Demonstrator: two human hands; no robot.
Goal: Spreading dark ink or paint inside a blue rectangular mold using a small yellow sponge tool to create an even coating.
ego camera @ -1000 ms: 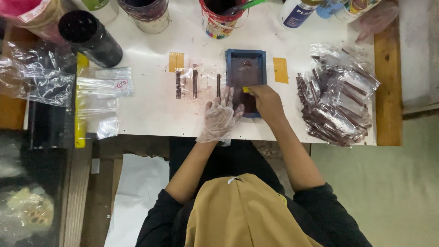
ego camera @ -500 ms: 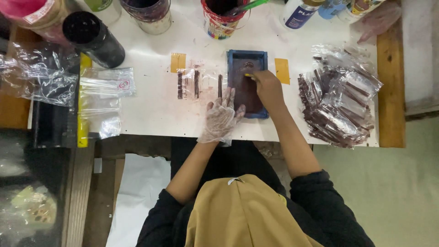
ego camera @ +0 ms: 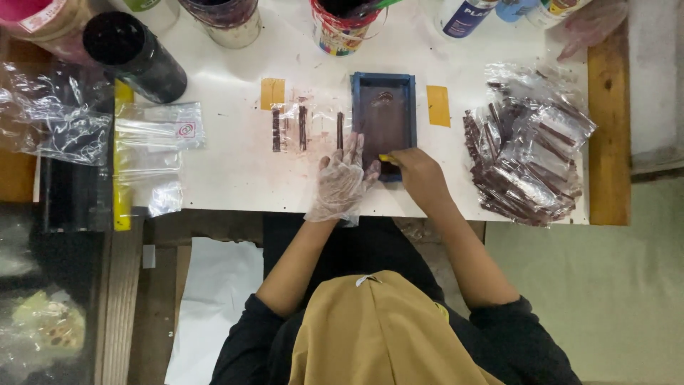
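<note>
You're at a small craft-style packing bench: a stained white worktop on a wooden frame, paint-smeared tins at twelve o'clock, a heap of filled clear sachets at three, empty plastic bags at nine.

Clear plastic bags lay flat at the table's left, one carrying a small white label with a red mark. More crumpled clear bags sat further left. On the right, a heap of clear packets held dark brown sticks (sealed, as far as could be seen). Two yellow tape labels flanked the blue tray.
</note>
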